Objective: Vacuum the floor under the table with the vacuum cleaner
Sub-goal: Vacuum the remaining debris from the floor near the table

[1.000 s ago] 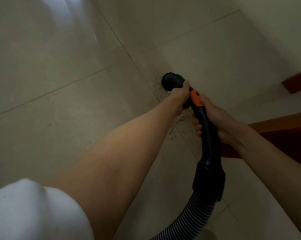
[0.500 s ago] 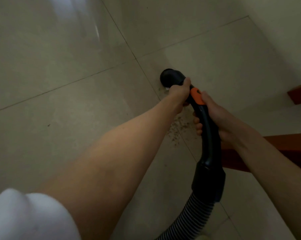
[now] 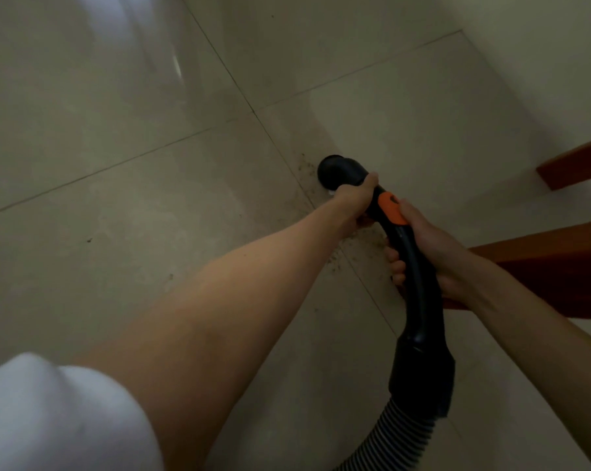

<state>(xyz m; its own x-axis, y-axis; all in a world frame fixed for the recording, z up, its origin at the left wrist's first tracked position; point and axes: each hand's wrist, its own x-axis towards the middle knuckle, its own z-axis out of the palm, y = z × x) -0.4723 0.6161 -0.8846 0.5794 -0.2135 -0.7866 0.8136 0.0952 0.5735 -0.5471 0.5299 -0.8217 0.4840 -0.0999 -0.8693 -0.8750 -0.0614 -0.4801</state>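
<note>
The vacuum handle [image 3: 409, 266] is gripped by both hands; crumbs [image 3: 338, 256] at frame centre are not yet vacuumed.

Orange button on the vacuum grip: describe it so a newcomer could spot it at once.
Start at the ribbed grey hose at the bottom right and follow the black curved grip upward. Between the left hand and the right hand sits the orange button, the only bright patch on the black tube.

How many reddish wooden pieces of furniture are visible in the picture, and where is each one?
2. One short wooden piece is at the right edge, near the wall. One longer wooden beam lies lower on the right, partly behind the right hand on the vacuum handle. More may lie outside the frame.
</note>
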